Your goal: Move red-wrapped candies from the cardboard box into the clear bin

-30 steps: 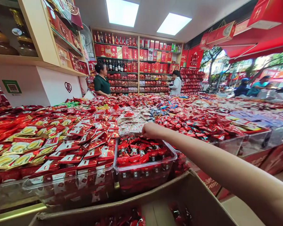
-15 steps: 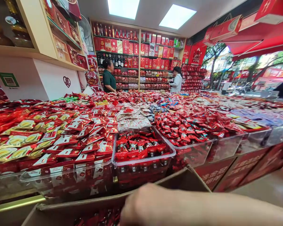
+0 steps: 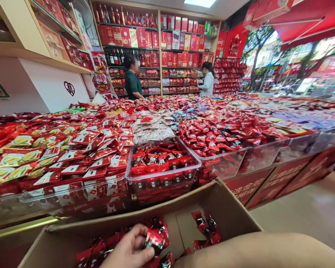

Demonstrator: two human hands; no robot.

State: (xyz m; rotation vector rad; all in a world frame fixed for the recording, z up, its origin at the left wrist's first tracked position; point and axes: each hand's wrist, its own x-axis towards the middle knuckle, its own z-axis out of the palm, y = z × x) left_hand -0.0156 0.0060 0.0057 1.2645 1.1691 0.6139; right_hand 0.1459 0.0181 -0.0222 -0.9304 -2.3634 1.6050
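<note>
A cardboard box [image 3: 234, 212] stands right in front of me at the bottom of the view, with red and black wrapped candies [image 3: 92, 253] inside it. My left hand [image 3: 131, 245] reaches into the box, thumb and fingers curled on a shiny red candy packet [image 3: 157, 239]. More packets lie under and around that hand. My right forearm [image 3: 254, 249] crosses low over the box's right side; the right hand itself is below the frame. Beside the forearm, a few loose candies [image 3: 206, 227] rest on the bare bottom of the box.
Just beyond the box, a clear plastic bin [image 3: 163, 178] holds similar red packets. Heaped bins of wrapped sweets [image 3: 80, 149] spread across the counter. Two people, one in a dark green shirt [image 3: 133, 83] and one in a light top [image 3: 208, 83], stand near the back shelves [image 3: 159, 44].
My view has tilted down, showing more of the box. The right fist that was over the box has dropped out of frame, leaving its forearm. My left hand has come into view on a candy packet.
</note>
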